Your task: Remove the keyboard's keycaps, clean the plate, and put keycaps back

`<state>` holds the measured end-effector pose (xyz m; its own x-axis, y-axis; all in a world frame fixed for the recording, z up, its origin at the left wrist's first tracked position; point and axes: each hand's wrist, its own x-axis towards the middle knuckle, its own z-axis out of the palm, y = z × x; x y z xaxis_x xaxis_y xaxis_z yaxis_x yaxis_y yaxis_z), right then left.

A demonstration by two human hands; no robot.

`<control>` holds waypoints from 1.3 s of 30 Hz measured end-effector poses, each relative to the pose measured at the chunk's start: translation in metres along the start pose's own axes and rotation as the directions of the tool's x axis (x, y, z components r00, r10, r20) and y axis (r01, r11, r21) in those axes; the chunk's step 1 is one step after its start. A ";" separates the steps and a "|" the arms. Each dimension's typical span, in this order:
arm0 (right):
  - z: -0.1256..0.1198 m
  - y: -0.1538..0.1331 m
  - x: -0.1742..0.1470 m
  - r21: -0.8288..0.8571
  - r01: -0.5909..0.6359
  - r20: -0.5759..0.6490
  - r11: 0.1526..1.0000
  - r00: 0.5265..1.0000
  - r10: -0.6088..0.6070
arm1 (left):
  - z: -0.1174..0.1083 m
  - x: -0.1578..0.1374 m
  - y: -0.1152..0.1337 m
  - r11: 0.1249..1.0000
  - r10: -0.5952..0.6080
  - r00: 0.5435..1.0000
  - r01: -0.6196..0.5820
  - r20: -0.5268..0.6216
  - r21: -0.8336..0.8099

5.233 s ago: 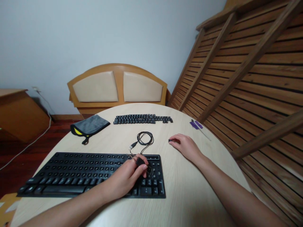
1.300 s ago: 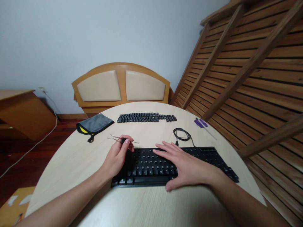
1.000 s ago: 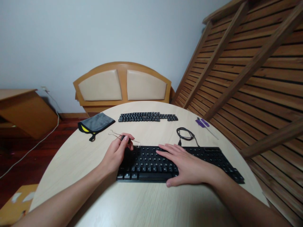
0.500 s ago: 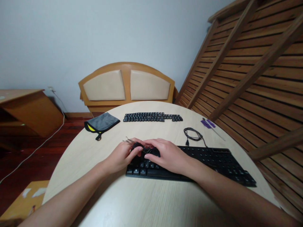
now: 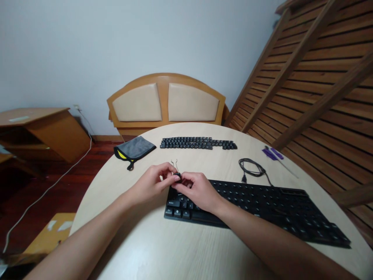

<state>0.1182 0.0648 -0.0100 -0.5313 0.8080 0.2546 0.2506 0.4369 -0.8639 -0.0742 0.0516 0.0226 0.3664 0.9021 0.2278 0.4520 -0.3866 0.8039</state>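
My left hand (image 5: pixel 159 179) pinches a small black keycap (image 5: pixel 177 177) between thumb and fingers, above the left end of the black keyboard (image 5: pixel 250 198). Close against it, my right hand (image 5: pixel 198 190) is closed, its fingertips meeting the keycap. A thin wire keycap puller (image 5: pixel 175 165) pokes up behind the fingers, with its two hooked ends pointing away from me. Another bit of wire shows under my right thumb; the grip on it is partly hidden. Most of the keyboard is bare of caps, while several keys remain at its lower left corner.
Loose keycaps (image 5: pixel 198 143) lie in rows at the back of the round table (image 5: pixel 140 241). A grey cloth (image 5: pixel 135 148) with yellow lining is at left. The coiled cable (image 5: pixel 252 167) and a purple brush-like tool (image 5: pixel 272 153) lie at right. A slatted wooden frame (image 5: pixel 320 89) leans beyond.
My hands have lifted slightly off the keys, and the keycap now shows between my fingers. The wire ends have swung from pointing left to pointing up. The view has shifted left.
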 end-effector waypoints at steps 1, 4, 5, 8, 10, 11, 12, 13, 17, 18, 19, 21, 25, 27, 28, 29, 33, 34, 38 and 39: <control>0.000 0.000 0.000 0.017 0.001 -0.001 1.000 1.000 -0.001 | -0.003 0.000 0.000 1.000 -0.016 0.999 0.016 0.028 -0.004; -0.001 -0.002 0.000 0.093 -0.021 -0.013 0.995 1.000 0.022 | -0.016 -0.002 -0.003 0.994 -0.108 0.976 0.103 0.191 0.033; -0.001 -0.002 0.000 0.119 -0.028 -0.024 0.993 0.999 0.031 | -0.020 -0.003 -0.005 0.989 -0.150 0.950 0.142 0.275 0.047; -0.001 -0.002 -0.001 0.130 -0.023 -0.058 0.991 0.998 0.030 | -0.026 -0.006 -0.015 0.972 -0.224 0.836 0.226 0.501 0.058; -0.001 0.000 -0.001 0.132 -0.034 -0.044 0.991 0.998 0.040 | -0.026 -0.008 -0.020 0.972 -0.222 0.801 0.229 0.556 0.058; -0.001 0.000 -0.002 0.152 -0.051 -0.026 0.987 0.998 0.056 | -0.025 -0.008 -0.021 0.974 -0.213 0.799 0.219 0.563 0.057; 0.000 0.001 -0.002 0.179 -0.070 -0.009 0.981 0.997 0.072 | -0.024 -0.008 -0.022 0.976 -0.205 0.800 0.209 0.564 0.058; 0.001 0.002 -0.003 0.196 -0.085 0.009 0.977 0.996 0.085 | -0.023 -0.009 -0.022 0.978 -0.201 0.802 0.202 0.563 0.062; 0.003 0.004 -0.005 0.109 -0.071 0.049 0.992 0.997 0.066 | -0.020 -0.008 -0.017 0.979 -0.204 0.809 0.180 0.550 0.099; 0.003 0.004 -0.006 0.074 -0.060 0.057 0.995 0.997 0.056 | -0.019 -0.008 -0.015 0.978 -0.208 0.813 0.172 0.544 0.117; 0.003 0.004 -0.006 0.047 -0.054 0.064 0.997 0.997 0.051 | -0.019 -0.008 -0.014 0.977 -0.211 0.817 0.161 0.537 0.139; 0.002 0.003 -0.006 0.008 -0.056 0.058 0.998 0.997 0.055 | -0.017 -0.008 -0.010 0.972 -0.214 0.826 0.129 0.522 0.195; 0.000 -0.001 -0.006 -0.024 -0.098 0.000 0.995 0.995 0.098 | -0.014 -0.009 -0.004 0.954 -0.175 0.860 0.027 0.480 0.299; -0.001 -0.003 -0.005 -0.062 -0.111 -0.007 0.992 0.994 0.110 | -0.012 -0.009 -0.002 0.950 -0.147 0.873 -0.007 0.466 0.313; -0.001 -0.004 -0.005 -0.092 -0.107 -0.006 0.990 0.994 0.107 | -0.012 -0.009 -0.002 0.950 -0.143 0.874 -0.010 0.464 0.312; -0.002 -0.004 -0.005 -0.123 -0.100 -0.007 0.987 0.995 0.100 | -0.011 -0.008 -0.002 0.950 -0.147 0.873 -0.007 0.465 0.312; -0.002 -0.005 -0.005 -0.188 -0.104 -0.035 0.977 0.994 0.099 | -0.012 -0.007 -0.002 0.942 -0.204 0.848 0.034 0.490 0.334; -0.001 -0.004 -0.005 -0.192 -0.110 -0.039 0.975 0.994 0.104 | -0.012 -0.007 -0.002 0.939 -0.219 0.840 0.042 0.497 0.342; -0.002 -0.002 -0.006 -0.207 -0.107 -0.024 0.973 0.994 0.104 | -0.012 -0.007 -0.001 0.932 -0.244 0.829 0.057 0.503 0.357; -0.002 -0.002 -0.006 -0.214 -0.105 -0.019 0.971 0.994 0.103 | -0.012 -0.007 0.000 0.932 -0.243 0.830 0.056 0.502 0.359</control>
<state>0.1224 0.0599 -0.0090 -0.4867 0.8564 0.1723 0.4725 0.4240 -0.7726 -0.0870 0.0479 0.0276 0.6028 0.7463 -0.2824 0.7334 -0.3787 0.5646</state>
